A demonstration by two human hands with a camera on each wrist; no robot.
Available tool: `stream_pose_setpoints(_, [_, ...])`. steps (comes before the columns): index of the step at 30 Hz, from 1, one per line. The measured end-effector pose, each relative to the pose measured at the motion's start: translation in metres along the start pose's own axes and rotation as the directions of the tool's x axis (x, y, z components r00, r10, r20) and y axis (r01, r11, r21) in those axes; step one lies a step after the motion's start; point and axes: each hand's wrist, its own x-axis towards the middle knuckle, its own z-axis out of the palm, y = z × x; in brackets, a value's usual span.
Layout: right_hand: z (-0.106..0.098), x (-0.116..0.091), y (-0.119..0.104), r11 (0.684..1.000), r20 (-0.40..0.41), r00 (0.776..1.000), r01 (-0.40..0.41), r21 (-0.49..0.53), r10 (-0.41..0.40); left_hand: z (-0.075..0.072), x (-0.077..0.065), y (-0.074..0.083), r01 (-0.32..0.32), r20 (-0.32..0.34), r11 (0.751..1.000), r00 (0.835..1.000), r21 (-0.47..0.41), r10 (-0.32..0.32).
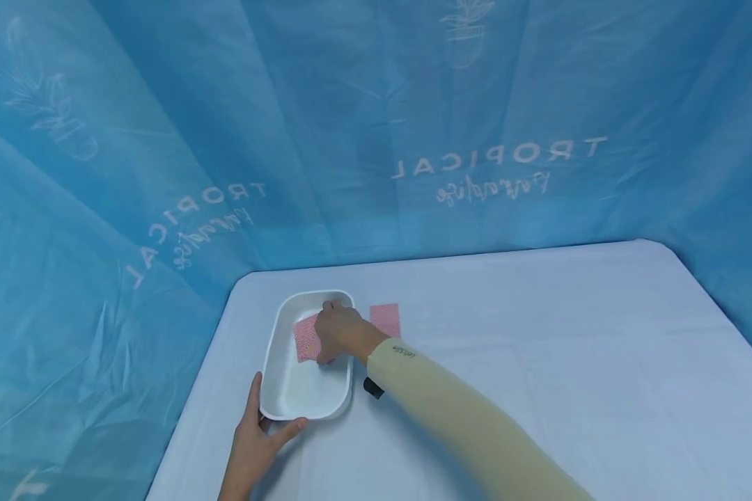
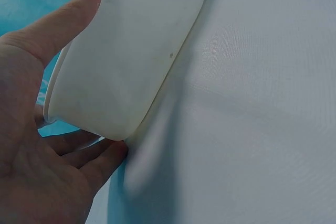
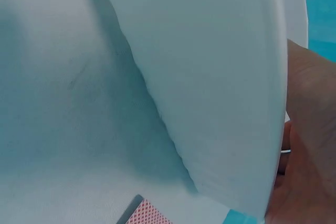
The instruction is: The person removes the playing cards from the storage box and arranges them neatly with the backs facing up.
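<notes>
A white tray (image 1: 303,390), deep with rounded corners, stands at the table's left side. My left hand (image 1: 253,442) holds its near left corner, thumb on the near wall and fingers round the left side; the left wrist view shows the thumb along the outer wall (image 2: 126,51). Inside the tray, my right hand (image 1: 338,330) curls over a flat pink piece with a fine pattern (image 1: 306,341), gripping its right part. In the right wrist view the tray's wall hides most of that hand (image 3: 310,145), fingertips included.
A second pink patterned piece (image 1: 385,319) lies on the white-covered table (image 1: 539,348) just right of the tray, partly behind the right forearm. Blue printed curtains (image 1: 326,139) hang beyond the table's back and along its sides. A small black object (image 1: 372,387) shows under the right wrist.
</notes>
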Motion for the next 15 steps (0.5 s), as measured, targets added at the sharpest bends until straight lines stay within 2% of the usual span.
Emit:
stream_pose_setpoints(8, [0.0006,0.006,-0.0036,1.0,0.014,1.0,0.017,-0.015,-0.017,-0.0025,-0.0017,-0.0015,0.0,-0.022,1.0,1.0,0.006,0.001])
stream_pose_setpoints(15, [0.0029,0.009,-0.0047,1.0,0.02,1.0,-0.019,-0.006,0.019,-0.0018,-0.0013,-0.0048,-0.065,-0.034,0.998,0.997,-0.019,0.064])
